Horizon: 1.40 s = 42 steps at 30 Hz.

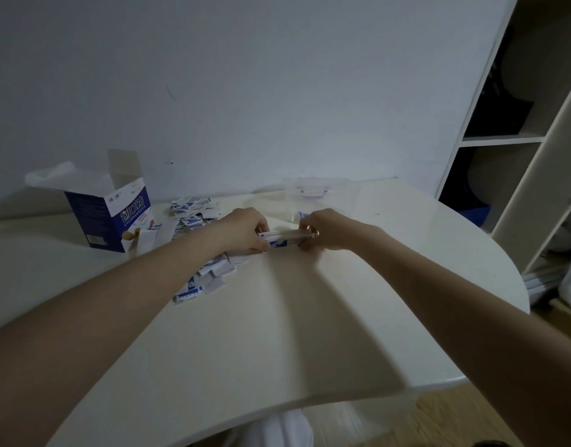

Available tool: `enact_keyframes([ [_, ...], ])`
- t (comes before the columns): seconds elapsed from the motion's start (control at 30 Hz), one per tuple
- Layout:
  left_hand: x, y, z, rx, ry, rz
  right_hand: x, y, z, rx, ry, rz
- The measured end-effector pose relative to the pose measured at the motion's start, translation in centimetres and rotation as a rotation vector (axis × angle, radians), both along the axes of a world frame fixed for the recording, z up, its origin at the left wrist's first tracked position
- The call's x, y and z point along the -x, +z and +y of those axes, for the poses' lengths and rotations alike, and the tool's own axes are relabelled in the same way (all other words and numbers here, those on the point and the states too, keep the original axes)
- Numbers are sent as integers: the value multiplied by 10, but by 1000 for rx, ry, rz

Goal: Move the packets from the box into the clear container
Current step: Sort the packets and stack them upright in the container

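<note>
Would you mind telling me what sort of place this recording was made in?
Probably a room in a home: a white rounded table against a plain wall, open shelving on the right, and wood-look flooring.

box [111,217]: blue and white | packets [193,214]: white, blue print | table [277,317]: white

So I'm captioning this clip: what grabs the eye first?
Both hands, left hand and right hand, grip a stack of packets at mid-table. Loose packets lie scattered beside the open blue box on the left; the clear container stands just behind the hands.
</note>
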<state>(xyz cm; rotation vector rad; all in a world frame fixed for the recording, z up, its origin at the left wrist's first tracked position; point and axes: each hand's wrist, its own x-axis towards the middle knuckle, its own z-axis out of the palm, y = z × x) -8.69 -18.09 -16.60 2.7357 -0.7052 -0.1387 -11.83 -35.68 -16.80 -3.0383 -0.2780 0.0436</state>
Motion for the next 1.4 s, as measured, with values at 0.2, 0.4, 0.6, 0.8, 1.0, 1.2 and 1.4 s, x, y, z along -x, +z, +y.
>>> enact_keyframes([
  [0.2, -4, 0, -1, 26, -18, 11, 1, 5, 1, -109, -27, -7],
  [0.4, -14, 16, 3, 154, 47, 47, -7, 17, -10, -290, -21, -66],
  [0.6, -45, 66, -32, 1019, 225, 286, -43, 62, -39, -1036, -293, -284],
  [0.8, -86, 61, -83, 432, 279, -4, -83, 64, -54, -657, -543, -226],
  [1.0, -94, 54, -117, -144, 165, -92, -103, 52, -51, -221, -495, -79],
  [1.2, -92, 51, -131, -356, 109, -181, -102, 42, -52, -60, -451, 6],
  [1.4, -81, 51, -139, -543, 68, -96, -103, 42, -51, 13, -419, 46],
])
